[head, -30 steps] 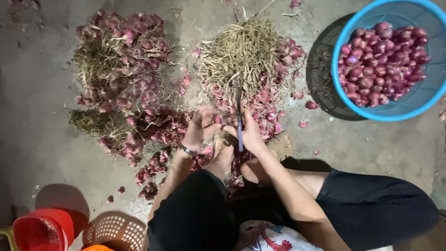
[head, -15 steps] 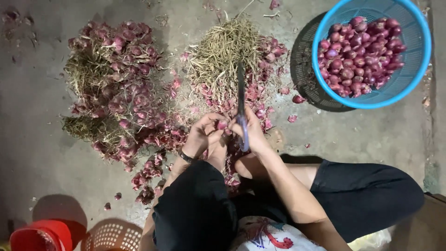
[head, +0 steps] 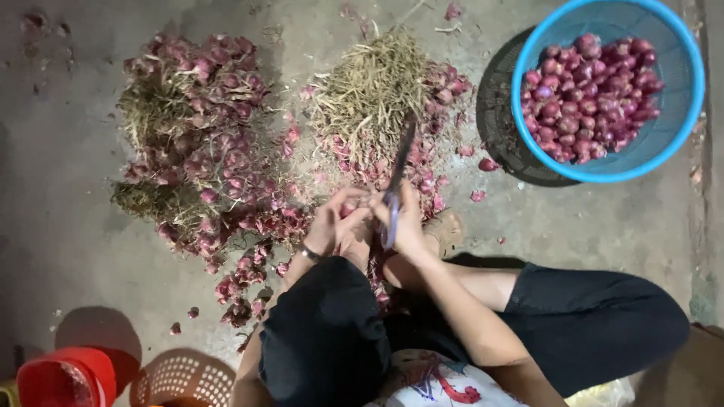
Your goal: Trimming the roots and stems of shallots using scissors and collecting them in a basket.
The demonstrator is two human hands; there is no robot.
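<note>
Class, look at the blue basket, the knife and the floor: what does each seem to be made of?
Blue basket: likely moulded plastic, from its uniform bright colour, smooth rim and fine mesh wall. Knife: dark, thin blade, probably metal; bluish handle, perhaps plastic. Floor: seemingly bare concrete, grey, matt and mottled.

One blue basket (head: 682,132) of peeled shallots, one knife (head: 397,177), two hands, two heaps on the floor, one red bucket (head: 64,377) and one pale perforated basket (head: 181,380) are counted; loose shallots are too many to count.
</note>
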